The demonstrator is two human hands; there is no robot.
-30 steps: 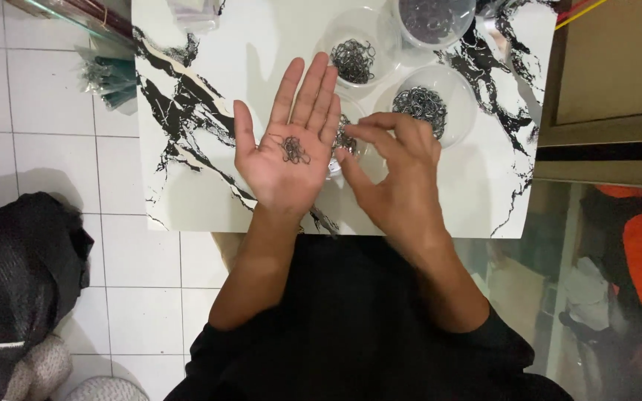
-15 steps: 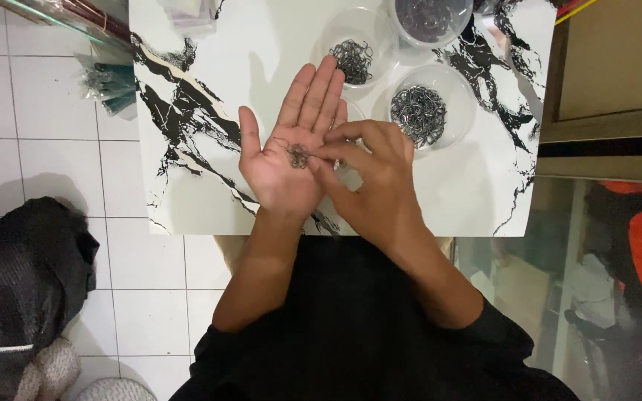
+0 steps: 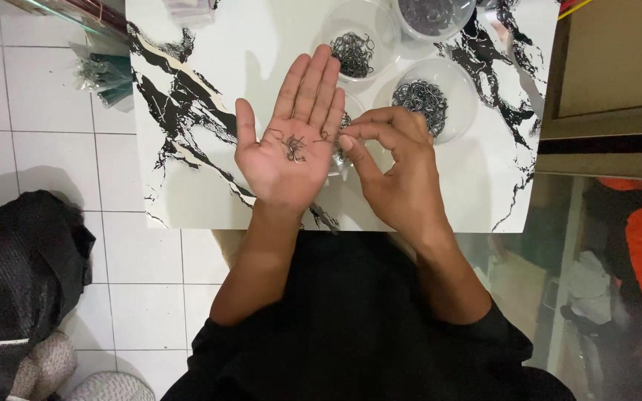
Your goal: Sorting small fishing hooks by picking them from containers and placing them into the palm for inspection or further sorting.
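Board – white, black marble veins; hooks dark grey; floor tiles white; sleeves – black.

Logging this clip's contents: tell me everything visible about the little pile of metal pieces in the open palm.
The pile of small dark hooks looks like thin bent wire, tangled loosely, a few strays spread toward the fingers. It lies in the middle of the left hand, held flat, palm up, above the marbled board. The right hand pinches at the palm's edge beside it; any contact is unclear.
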